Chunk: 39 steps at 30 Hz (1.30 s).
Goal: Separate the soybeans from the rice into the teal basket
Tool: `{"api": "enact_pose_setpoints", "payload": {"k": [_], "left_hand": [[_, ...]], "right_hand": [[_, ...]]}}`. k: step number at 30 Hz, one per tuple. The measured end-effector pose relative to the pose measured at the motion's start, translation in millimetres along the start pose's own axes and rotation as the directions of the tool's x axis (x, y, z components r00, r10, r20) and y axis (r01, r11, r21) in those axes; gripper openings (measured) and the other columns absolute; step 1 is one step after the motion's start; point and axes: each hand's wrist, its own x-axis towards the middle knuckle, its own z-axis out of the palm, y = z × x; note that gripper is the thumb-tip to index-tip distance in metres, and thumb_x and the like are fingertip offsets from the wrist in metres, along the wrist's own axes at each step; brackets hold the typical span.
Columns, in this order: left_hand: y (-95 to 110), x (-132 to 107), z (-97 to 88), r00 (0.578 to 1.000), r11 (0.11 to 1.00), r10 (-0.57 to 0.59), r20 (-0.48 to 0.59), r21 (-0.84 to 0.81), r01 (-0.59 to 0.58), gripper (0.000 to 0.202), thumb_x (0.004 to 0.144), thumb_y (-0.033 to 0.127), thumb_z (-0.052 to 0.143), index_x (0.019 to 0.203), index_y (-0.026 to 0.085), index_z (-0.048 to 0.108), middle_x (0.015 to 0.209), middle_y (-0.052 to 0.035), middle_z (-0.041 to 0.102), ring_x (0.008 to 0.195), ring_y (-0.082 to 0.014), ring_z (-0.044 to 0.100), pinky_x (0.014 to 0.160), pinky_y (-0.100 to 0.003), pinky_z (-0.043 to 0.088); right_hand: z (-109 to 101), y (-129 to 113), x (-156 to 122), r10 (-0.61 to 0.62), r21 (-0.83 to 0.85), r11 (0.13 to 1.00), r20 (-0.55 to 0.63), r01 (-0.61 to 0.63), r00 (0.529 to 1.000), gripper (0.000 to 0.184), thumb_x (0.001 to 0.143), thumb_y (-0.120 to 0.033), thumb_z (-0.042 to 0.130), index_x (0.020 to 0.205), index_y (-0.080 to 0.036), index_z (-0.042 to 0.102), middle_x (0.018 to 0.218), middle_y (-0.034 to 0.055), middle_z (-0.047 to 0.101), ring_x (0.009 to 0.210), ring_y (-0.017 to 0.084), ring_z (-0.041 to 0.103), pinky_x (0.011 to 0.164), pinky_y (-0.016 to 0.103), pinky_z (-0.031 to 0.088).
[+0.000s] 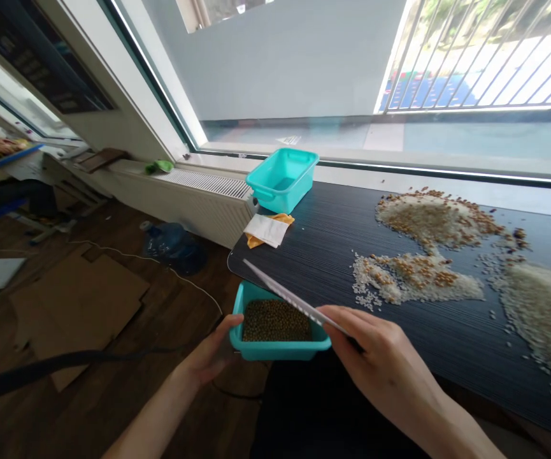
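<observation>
My left hand (213,350) grips the left rim of a teal plastic container (282,350), with the thumb over the edge. Small greenish-brown beans (275,320), like mung beans, cover its bottom. My right hand (371,344) is closed around one end of a thin, pale flat strip (285,292) with a row of small marks along its edge. The strip slants over the container, its far end pointing up and left; its exact kind I cannot make out. The container is at the front edge of the dark table (323,255).
Heaps of white rice mixed with brown grains (437,220) lie on the table's right side, with a paler rice pile (547,312) nearer. A second teal container (282,178) stands by the window, beside a folded cloth (268,229). A water bottle (172,245) and cardboard (79,299) lie on the floor.
</observation>
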Motion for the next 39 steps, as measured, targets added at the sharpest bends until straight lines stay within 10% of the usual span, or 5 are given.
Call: {"api": "enact_pose_setpoints", "payload": {"k": [10,17,25,39], "left_hand": [[-28,1,44.1,0.972,0.978,-0.192,0.137,0.107,0.178,0.065,0.074,0.057,0.064,0.12,0.012,0.061,0.092,-0.0107,0.076,0.076,-0.0228,0.068,0.07,-0.031,0.049],[-35,2,75.5,0.917,0.96,-0.273,0.29,0.148,0.239,0.065,0.074,0.056,0.064,0.12,0.011,0.062,0.107,-0.0146,0.073,0.104,-0.0306,0.065,0.089,-0.039,0.047],[-36,1,94.4,0.905,0.953,-0.29,0.31,0.174,0.246,0.067,0.071,0.058,0.065,0.121,0.013,0.063,0.114,-0.0144,0.071,0.113,-0.0329,0.061,0.092,-0.041,0.046],[-39,3,100.7,0.908,0.95,-0.302,0.289,0.164,0.264,0.065,0.071,0.057,0.065,0.118,0.013,0.063,0.108,-0.014,0.072,0.11,-0.0327,0.062,0.091,-0.041,0.047]], "right_hand": [[-95,31,-83,0.126,-0.441,0.844,-0.391,-0.306,0.912,0.022,0.084,-0.028,0.061,0.104,-0.029,0.069,0.086,-0.0043,0.076,0.061,0.016,0.07,0.065,0.021,0.058],[-103,44,-112,0.227,-0.298,0.841,-0.563,-0.451,0.795,0.019,0.082,-0.035,0.063,0.099,-0.034,0.072,0.088,-0.0051,0.075,0.074,0.018,0.071,0.069,0.024,0.056],[-119,49,-119,0.179,-0.448,0.829,-0.353,-0.334,0.918,0.023,0.082,-0.041,0.062,0.099,-0.031,0.074,0.079,-0.0026,0.075,0.058,0.017,0.069,0.056,0.022,0.055],[-118,44,-120,0.256,-0.266,0.888,-0.389,-0.374,0.885,0.02,0.08,-0.039,0.063,0.096,-0.035,0.074,0.079,-0.0036,0.075,0.056,0.017,0.067,0.062,0.025,0.059]]}}
